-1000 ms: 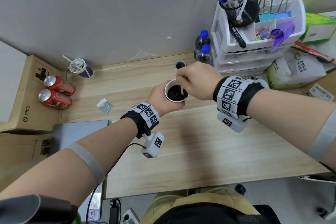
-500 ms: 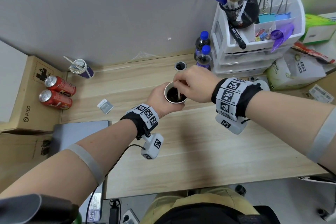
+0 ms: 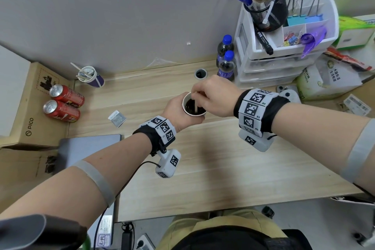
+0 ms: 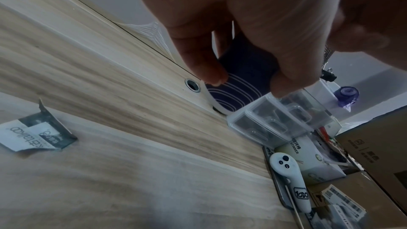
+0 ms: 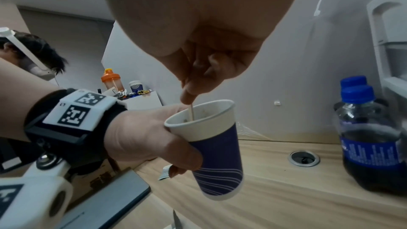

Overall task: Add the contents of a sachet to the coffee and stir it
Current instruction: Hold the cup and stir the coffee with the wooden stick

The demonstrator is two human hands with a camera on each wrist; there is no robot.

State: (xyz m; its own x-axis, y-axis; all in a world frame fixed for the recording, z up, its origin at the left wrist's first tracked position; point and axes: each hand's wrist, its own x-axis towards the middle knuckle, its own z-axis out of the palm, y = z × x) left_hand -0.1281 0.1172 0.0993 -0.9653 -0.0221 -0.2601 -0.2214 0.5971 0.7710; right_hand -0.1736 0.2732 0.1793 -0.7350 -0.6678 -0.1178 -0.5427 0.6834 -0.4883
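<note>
Both hands busy: my left hand (image 3: 178, 112) grips the coffee cup (image 5: 216, 147) off the tabletop (image 3: 213, 168), my right hand (image 3: 215, 97) just above pinches the stirrer (image 5: 191, 112) dipped inside

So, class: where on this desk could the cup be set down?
Bare wood lies near the front edge of the desk, between the laptop and the right forearm. Another patch separates the sachet from the cable hole. Crowded around the drawer unit and bottles.
</note>
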